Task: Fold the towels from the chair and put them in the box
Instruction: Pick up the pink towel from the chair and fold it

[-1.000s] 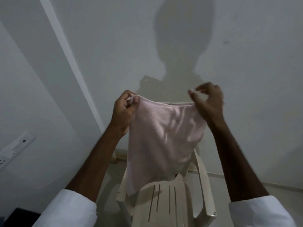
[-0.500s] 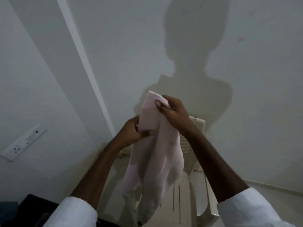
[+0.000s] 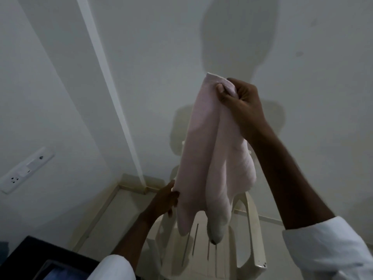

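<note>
Pink towel [image 3: 210,150] — right hand [image 3: 241,104] pinching top, left hand [image 3: 164,201] touching edge.

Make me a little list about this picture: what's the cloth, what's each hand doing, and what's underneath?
cloth: pink towel, hanging down lengthwise, doubled over
right hand: held high, grip closed on the towel's top edge
left hand: lower down, fingers touching the towel's left edge near the bottom
underneath: cream plastic chair, slatted seat, no other towels visible on it
wall: switch and socket plate at left
box: cannot tell; a dark object shows at bottom left
</note>
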`<state>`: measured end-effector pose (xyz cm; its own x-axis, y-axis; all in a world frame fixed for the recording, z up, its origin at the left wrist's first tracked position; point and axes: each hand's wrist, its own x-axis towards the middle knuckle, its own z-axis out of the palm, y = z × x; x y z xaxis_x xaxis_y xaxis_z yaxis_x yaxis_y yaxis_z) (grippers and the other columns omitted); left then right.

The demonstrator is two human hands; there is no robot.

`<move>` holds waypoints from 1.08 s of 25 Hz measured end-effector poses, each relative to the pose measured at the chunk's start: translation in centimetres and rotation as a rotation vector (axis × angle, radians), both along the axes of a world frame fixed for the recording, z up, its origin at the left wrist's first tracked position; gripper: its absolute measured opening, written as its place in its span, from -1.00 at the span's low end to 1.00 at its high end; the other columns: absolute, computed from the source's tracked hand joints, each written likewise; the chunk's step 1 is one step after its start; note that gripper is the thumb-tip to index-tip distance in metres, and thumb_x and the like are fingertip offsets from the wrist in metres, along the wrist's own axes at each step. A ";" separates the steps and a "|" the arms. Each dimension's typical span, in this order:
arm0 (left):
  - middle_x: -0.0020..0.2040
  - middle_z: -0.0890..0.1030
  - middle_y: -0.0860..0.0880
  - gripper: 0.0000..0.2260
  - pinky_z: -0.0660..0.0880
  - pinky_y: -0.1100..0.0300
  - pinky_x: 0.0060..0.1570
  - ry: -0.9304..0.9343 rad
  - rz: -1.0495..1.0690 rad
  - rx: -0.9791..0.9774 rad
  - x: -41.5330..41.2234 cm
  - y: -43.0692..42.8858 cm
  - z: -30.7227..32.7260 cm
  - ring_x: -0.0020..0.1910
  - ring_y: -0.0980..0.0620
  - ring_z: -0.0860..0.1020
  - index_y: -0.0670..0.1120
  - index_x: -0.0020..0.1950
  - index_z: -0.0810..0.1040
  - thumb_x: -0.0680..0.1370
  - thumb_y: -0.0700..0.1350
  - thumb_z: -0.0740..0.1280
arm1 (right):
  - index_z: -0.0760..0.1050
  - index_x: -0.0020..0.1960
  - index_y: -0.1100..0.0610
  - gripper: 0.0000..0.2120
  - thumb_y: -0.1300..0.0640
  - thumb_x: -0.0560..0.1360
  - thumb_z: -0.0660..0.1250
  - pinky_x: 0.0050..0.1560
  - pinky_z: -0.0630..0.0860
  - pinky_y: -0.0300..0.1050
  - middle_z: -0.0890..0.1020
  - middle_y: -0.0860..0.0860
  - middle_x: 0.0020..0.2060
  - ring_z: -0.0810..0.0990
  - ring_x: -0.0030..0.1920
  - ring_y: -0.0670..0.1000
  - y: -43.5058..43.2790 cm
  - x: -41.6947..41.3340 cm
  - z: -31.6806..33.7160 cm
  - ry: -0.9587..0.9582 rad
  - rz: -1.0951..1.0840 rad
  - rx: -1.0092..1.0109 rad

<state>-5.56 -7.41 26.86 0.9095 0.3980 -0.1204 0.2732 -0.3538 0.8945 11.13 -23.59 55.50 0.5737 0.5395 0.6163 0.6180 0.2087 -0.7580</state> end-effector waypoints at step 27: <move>0.19 0.56 -0.19 -0.67 0.63 0.08 -0.01 -0.034 0.723 -0.999 0.3 0.9 -6.6 0.11 -0.11 0.64 -0.19 0.29 0.46 0.56 -0.42 0.18 | 0.39 -0.06 0.54 -0.51 0.04 0.59 0.33 -0.19 0.24 -0.01 0.37 0.21 -0.20 0.31 -0.16 0.13 -5.6 2.2 -0.1 0.083 0.072 0.145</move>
<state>-5.28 -6.49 20.31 0.5273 0.5579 -0.6409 0.0934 0.7116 0.6963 13.33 -29.15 55.44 0.5887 0.4901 0.6429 0.5340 0.3614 -0.7644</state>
